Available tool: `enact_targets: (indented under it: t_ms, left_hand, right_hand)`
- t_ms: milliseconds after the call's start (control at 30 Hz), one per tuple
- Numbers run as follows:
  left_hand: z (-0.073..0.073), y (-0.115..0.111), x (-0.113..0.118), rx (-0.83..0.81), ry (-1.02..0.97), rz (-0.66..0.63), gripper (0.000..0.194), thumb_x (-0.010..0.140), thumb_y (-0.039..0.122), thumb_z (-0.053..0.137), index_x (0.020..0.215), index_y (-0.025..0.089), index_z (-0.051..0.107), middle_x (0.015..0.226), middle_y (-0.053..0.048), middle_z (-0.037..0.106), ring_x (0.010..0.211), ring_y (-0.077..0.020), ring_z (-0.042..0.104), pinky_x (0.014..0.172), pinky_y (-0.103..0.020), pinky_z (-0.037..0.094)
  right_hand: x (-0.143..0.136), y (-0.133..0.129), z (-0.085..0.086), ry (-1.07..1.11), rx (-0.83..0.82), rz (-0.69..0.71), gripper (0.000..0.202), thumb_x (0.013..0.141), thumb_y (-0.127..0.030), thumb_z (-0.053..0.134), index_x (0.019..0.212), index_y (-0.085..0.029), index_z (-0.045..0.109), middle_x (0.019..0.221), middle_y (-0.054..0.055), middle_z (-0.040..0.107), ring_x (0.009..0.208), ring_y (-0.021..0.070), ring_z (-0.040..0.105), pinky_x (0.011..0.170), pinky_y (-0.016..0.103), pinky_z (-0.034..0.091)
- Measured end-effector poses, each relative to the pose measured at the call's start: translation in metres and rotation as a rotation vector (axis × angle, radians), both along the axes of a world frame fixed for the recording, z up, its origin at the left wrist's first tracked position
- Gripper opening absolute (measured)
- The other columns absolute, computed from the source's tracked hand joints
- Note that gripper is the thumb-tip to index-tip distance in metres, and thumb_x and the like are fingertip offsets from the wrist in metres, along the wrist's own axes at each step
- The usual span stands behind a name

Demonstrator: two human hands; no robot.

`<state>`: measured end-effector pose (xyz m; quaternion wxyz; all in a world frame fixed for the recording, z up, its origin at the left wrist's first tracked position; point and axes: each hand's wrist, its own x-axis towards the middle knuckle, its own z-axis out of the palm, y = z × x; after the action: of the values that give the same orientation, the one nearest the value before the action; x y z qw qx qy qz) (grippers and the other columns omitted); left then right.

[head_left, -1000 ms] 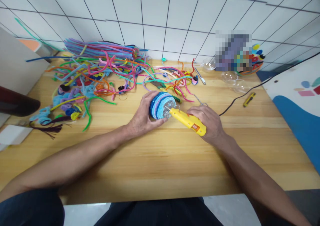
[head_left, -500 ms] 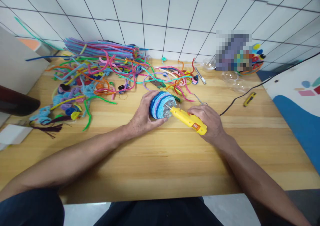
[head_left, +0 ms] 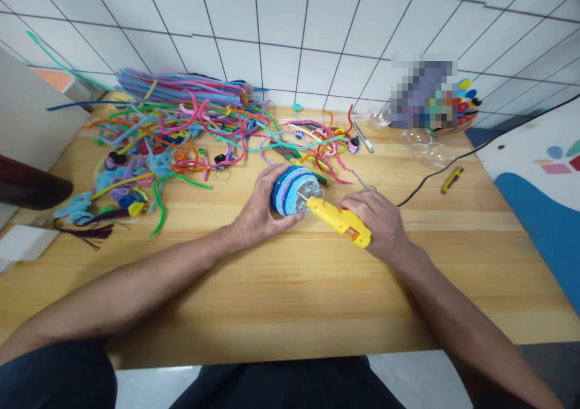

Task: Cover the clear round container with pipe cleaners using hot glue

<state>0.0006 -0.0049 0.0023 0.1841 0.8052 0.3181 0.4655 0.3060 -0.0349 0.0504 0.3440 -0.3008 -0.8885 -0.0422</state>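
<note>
- Pink, green and orange pipe cleaners [head_left: 199,134] are lying tangled towards ten o'clock of the ball, crowding that side.
- Left hand [head_left: 258,209] is curving wide around the blue-banded ball [head_left: 285,190] from nine o'clock.
- Central on the view, the ball is turning its greyish end towards three o'clock; it is probably feeling light and soft-skinned, its banded sides seeming to be offering the surest hold.
- Wood of the surface [head_left: 290,294] is stretching towards six o'clock, giving elbow room down to the near edge.
- Yellow glue gun [head_left: 338,217] is aiming its tip at that end from four o'clock; contact is staying unclear.
- Right hand [head_left: 378,223] is wrapping closely round the gun.
- Black cord [head_left: 419,186] is curving towards two o'clock, possibly limiting sweeps.
</note>
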Motion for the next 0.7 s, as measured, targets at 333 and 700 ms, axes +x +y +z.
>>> enact_targets:
  t_ms: [333,700]
  left_hand:
    - [-0.0009,0.0006,0.0001,0.026,-0.01,-0.005,0.098,0.095,0.052,0.088,0.172,0.029,0.032,0.163,-0.02,0.053,0.158,-0.0398,0.052,0.132,-0.062,0.048]
    - [-0.0018,0.0011,0.0004,0.041,-0.014,-0.005,0.098,0.094,0.052,0.088,0.172,0.028,0.033,0.163,-0.02,0.053,0.157,-0.0397,0.053,0.131,-0.062,0.05]
  right_hand:
    - [0.0051,0.0021,-0.0017,-0.01,0.033,-0.031,0.028,0.115,-0.035,0.059,0.134,-0.019,0.071,0.111,0.012,0.084,0.098,0.0274,0.078,0.086,0.042,0.06]
    - [0.0016,0.0009,0.0015,-0.007,0.047,-0.021,0.027,0.116,-0.037,0.056,0.13,-0.018,0.07,0.106,0.012,0.083,0.093,0.026,0.076,0.082,0.041,0.059]
